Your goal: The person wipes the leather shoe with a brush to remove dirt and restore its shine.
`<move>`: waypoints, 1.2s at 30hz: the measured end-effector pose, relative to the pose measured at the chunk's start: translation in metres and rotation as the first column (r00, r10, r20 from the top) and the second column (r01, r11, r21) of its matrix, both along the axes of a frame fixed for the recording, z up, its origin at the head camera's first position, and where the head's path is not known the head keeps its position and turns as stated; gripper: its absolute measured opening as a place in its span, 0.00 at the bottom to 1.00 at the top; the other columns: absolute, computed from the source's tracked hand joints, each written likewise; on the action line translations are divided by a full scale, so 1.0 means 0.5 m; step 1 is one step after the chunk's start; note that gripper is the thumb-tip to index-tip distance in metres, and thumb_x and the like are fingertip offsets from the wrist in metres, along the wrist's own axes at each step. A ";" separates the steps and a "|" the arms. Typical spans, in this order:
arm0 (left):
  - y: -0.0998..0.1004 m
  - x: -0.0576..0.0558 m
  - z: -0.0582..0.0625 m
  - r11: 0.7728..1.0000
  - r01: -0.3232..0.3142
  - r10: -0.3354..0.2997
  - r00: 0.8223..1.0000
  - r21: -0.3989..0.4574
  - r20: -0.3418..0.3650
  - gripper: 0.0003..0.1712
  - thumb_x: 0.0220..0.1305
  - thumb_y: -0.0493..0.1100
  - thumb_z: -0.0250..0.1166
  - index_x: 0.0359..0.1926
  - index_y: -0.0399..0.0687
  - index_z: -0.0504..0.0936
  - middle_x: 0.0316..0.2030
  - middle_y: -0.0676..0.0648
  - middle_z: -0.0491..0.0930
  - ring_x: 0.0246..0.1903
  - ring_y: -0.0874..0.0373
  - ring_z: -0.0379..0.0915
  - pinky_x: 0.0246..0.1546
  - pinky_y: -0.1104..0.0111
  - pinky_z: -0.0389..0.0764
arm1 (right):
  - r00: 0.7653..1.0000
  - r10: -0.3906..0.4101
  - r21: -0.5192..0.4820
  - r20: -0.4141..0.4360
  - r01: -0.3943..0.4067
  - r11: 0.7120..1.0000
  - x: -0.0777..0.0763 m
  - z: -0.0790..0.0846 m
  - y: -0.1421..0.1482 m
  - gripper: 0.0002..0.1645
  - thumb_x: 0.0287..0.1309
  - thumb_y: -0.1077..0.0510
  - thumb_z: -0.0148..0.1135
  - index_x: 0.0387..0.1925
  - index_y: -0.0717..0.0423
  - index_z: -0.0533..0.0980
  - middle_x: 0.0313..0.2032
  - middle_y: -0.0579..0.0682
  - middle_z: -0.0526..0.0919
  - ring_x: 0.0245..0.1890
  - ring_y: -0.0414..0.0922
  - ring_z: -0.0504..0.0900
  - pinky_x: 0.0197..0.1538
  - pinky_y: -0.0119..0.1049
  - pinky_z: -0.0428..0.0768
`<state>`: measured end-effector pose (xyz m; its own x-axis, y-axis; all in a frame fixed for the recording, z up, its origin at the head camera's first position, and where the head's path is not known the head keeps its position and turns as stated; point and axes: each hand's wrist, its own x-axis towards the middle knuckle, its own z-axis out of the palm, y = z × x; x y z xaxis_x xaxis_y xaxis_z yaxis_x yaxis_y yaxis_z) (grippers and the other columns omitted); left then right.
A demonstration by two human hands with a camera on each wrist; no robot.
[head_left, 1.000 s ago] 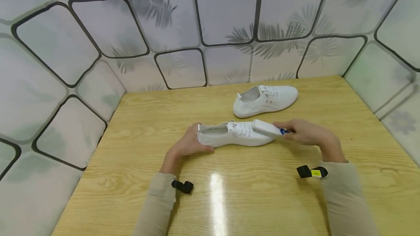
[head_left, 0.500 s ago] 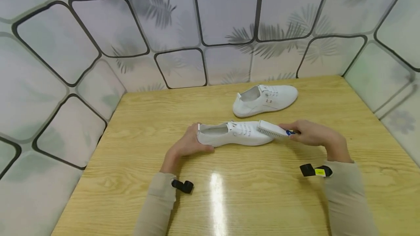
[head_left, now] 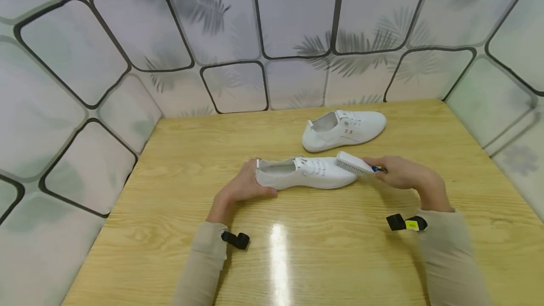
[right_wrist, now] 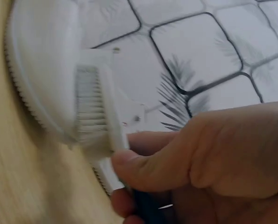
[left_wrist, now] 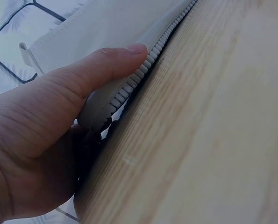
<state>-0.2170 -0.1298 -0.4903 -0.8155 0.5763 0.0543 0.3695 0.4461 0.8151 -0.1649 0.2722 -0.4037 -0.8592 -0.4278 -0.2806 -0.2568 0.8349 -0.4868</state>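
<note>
A white lace-up shoe [head_left: 293,181] lies on the table with its toe to the right. My left hand [head_left: 244,184] grips it by the heel. In the left wrist view the thumb [left_wrist: 113,63] lies along the shoe's side, just above the ridged sole [left_wrist: 134,79], while the other fingers are hidden behind the heel. My right hand [head_left: 401,172] holds a white brush [head_left: 353,162] by its blue handle, thumb and fingers wrapped round it. The bristles [right_wrist: 91,105] face the shoe's toe [right_wrist: 43,60], right at its upper surface.
A second white shoe [head_left: 346,130] stands behind the first, also toe to the right. The wooden table [head_left: 340,249] reaches back to a patterned cloth wall [head_left: 293,18], with more cloth along both sides.
The brush has moved a little right, toward the shoe's toe, and its head is tipped so more bristles show. My left hand and both shoes stay in place.
</note>
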 end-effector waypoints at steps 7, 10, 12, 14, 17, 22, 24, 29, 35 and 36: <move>0.001 0.000 -0.001 1.000 0.002 -0.002 1.000 -0.014 -0.013 0.40 0.42 0.48 0.83 0.59 0.50 0.77 0.47 0.51 0.79 0.42 0.58 0.75 0.43 0.64 0.77 | 1.000 -0.003 0.006 -0.006 0.003 1.000 0.006 -0.002 -0.008 0.31 0.70 0.65 0.50 0.72 0.65 0.61 0.56 0.72 0.75 0.44 0.57 0.77 0.44 0.49 0.75; 0.001 -0.001 -0.002 1.000 0.011 -0.011 1.000 -0.009 -0.023 0.41 0.42 0.48 0.83 0.59 0.49 0.77 0.47 0.50 0.79 0.42 0.57 0.75 0.43 0.64 0.76 | 0.999 -0.028 0.023 0.024 0.027 0.999 0.011 0.002 0.004 0.31 0.69 0.66 0.51 0.71 0.64 0.61 0.52 0.69 0.77 0.37 0.52 0.73 0.37 0.43 0.71; -0.001 0.000 -0.001 1.000 0.006 -0.006 1.000 -0.006 -0.030 0.41 0.41 0.48 0.83 0.59 0.49 0.78 0.48 0.50 0.80 0.43 0.57 0.75 0.44 0.63 0.76 | 0.999 -0.030 0.033 0.021 0.030 0.999 0.008 0.002 0.000 0.31 0.70 0.66 0.49 0.72 0.64 0.60 0.53 0.69 0.76 0.36 0.52 0.73 0.37 0.43 0.70; -0.004 0.001 0.001 1.000 -0.005 0.005 1.000 -0.007 -0.026 0.42 0.41 0.47 0.83 0.60 0.49 0.78 0.48 0.50 0.79 0.44 0.56 0.74 0.45 0.62 0.75 | 1.000 -0.013 0.035 -0.009 0.013 0.999 0.003 0.002 -0.009 0.31 0.71 0.64 0.49 0.73 0.64 0.60 0.58 0.71 0.74 0.42 0.53 0.73 0.41 0.44 0.71; -0.006 0.003 0.003 0.999 -0.015 0.014 1.000 -0.035 -0.020 0.43 0.42 0.50 0.83 0.62 0.51 0.76 0.51 0.51 0.77 0.47 0.56 0.72 0.47 0.62 0.73 | 1.000 0.010 0.017 -0.013 -0.010 1.000 0.001 0.005 -0.018 0.30 0.71 0.64 0.49 0.72 0.63 0.61 0.57 0.69 0.75 0.43 0.52 0.74 0.43 0.45 0.71; -0.005 0.005 0.003 0.999 -0.012 0.012 1.000 -0.050 -0.004 0.45 0.44 0.51 0.82 0.64 0.50 0.74 0.52 0.49 0.75 0.48 0.55 0.71 0.49 0.61 0.73 | 1.000 -0.016 0.018 0.025 0.015 1.000 0.007 0.007 -0.004 0.30 0.69 0.66 0.50 0.71 0.66 0.61 0.48 0.66 0.77 0.33 0.50 0.72 0.35 0.41 0.69; -0.005 0.005 0.002 0.999 -0.021 0.021 1.000 -0.038 0.000 0.45 0.43 0.49 0.83 0.63 0.49 0.74 0.52 0.49 0.76 0.48 0.55 0.71 0.49 0.60 0.73 | 1.000 -0.023 0.024 0.018 0.022 0.999 0.005 0.003 -0.009 0.30 0.71 0.65 0.48 0.72 0.66 0.59 0.52 0.69 0.77 0.35 0.51 0.73 0.37 0.41 0.70; -0.002 0.006 -0.001 0.999 -0.022 0.021 1.000 -0.040 -0.011 0.44 0.43 0.50 0.83 0.63 0.51 0.75 0.52 0.50 0.76 0.49 0.56 0.70 0.50 0.60 0.72 | 1.000 0.002 0.010 -0.003 -0.002 1.000 0.003 0.001 -0.018 0.30 0.72 0.64 0.48 0.72 0.66 0.59 0.59 0.71 0.74 0.42 0.52 0.74 0.43 0.44 0.71; 0.002 0.007 0.000 0.999 -0.023 0.023 1.000 -0.042 -0.009 0.46 0.42 0.51 0.83 0.64 0.51 0.74 0.53 0.48 0.75 0.49 0.55 0.69 0.50 0.59 0.72 | 1.000 -0.017 0.039 0.006 0.016 0.999 0.010 0.008 -0.001 0.30 0.70 0.66 0.50 0.71 0.67 0.61 0.58 0.71 0.74 0.44 0.55 0.75 0.43 0.46 0.72; 0.002 0.007 0.001 0.999 -0.028 0.027 1.000 -0.041 -0.011 0.46 0.42 0.51 0.83 0.63 0.51 0.75 0.52 0.48 0.75 0.48 0.54 0.69 0.49 0.59 0.72 | 1.000 -0.012 0.035 -0.001 0.012 0.999 0.009 0.007 -0.005 0.30 0.70 0.65 0.50 0.72 0.67 0.60 0.60 0.73 0.72 0.48 0.57 0.76 0.45 0.48 0.74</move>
<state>-0.2134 -0.1286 -0.4897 -0.8305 0.5556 0.0390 0.3647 0.4895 0.7921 -0.1602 0.2697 -0.4003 -0.8646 -0.4073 -0.2943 -0.2470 0.8545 -0.4569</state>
